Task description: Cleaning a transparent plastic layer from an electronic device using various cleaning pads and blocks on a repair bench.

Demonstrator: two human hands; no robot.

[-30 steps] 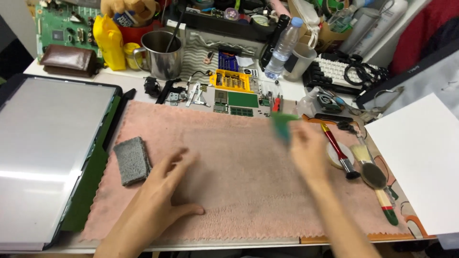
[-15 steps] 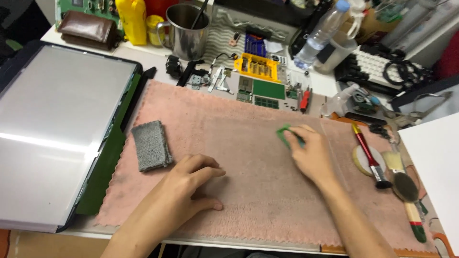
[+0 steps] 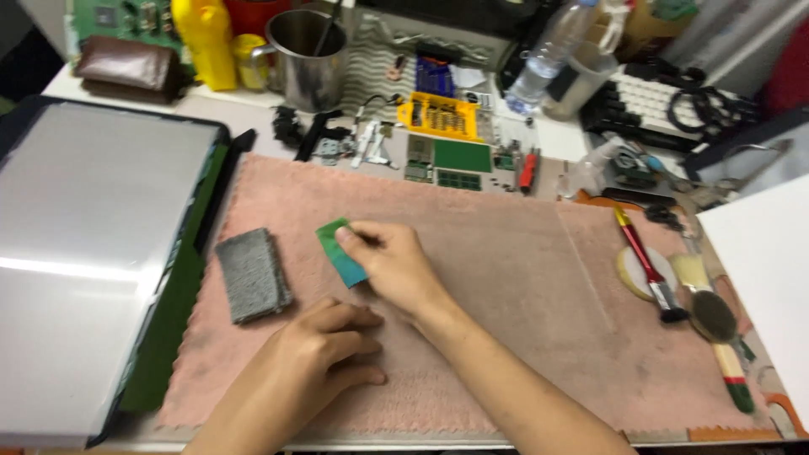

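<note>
Two hands work over the pink towel (image 3: 506,278) on the desk. Half a second ago the right hand (image 3: 392,265) sat farther right on the towel; it has now crossed leftward, its grip pinching one small green card (image 3: 341,251) just beside the single grey sponge block (image 3: 253,274). The left hand (image 3: 324,354) has slid right and rests loosely curled on the towel, grasping nothing. One steel mug (image 3: 308,55) behind holds a thin rod. One yellow tray (image 3: 442,116) holds small bits. Two brushes (image 3: 645,261) lie at the right.
</note>
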